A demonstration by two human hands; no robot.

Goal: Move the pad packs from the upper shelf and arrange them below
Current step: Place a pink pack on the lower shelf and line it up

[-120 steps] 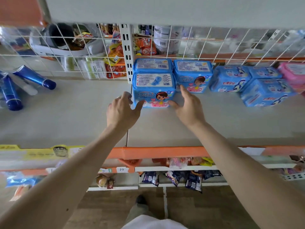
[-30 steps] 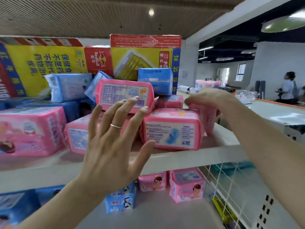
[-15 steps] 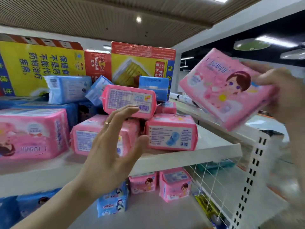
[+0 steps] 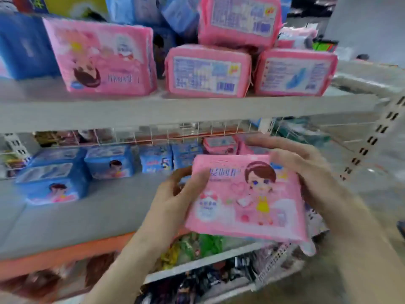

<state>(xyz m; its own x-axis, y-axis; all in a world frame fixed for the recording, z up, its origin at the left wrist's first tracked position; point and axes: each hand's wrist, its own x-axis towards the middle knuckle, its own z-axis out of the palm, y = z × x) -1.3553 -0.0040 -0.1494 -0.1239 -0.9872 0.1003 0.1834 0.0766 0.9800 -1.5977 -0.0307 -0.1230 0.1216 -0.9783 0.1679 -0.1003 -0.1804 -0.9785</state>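
Head camera looks at two bare hands holding up one flat pink plastic pad pack with a cartoon girl on the front [image 4: 245, 198]. The left hand [image 4: 173, 200] grips the pack's left edge, with the thumb pressed on the front and the other fingers curled round behind. The right hand [image 4: 311, 174] grips the top right corner, fingers curled over the edge. The pack is in the air, tilted a little, in front of the grey lower shelf board [image 4: 87, 211].

Just behind the right fingers sit two small pink packs [image 4: 219, 144] at the back of that shelf. To the left of the left fingers stands a row of blue plastic pad packs [image 4: 109, 161], some with a cartoon child on them. Behind them is a white wire grid [image 4: 175, 132].

Well above the fingers is the grey upper shelf board [image 4: 153, 110]. On it are four puffy pink pad packs [image 4: 208, 71], one lying on top of two others, with blue packs behind them. Two show white labels with barcodes.

Below the fingers is an orange shelf edge [image 4: 65, 253], and under that are shiny snack bags [image 4: 197, 244]. Right of the right fingers is a white post with dark slots [image 4: 372, 139].

The held pack has purple letters beside the girl's head, but they are too blurry to read.
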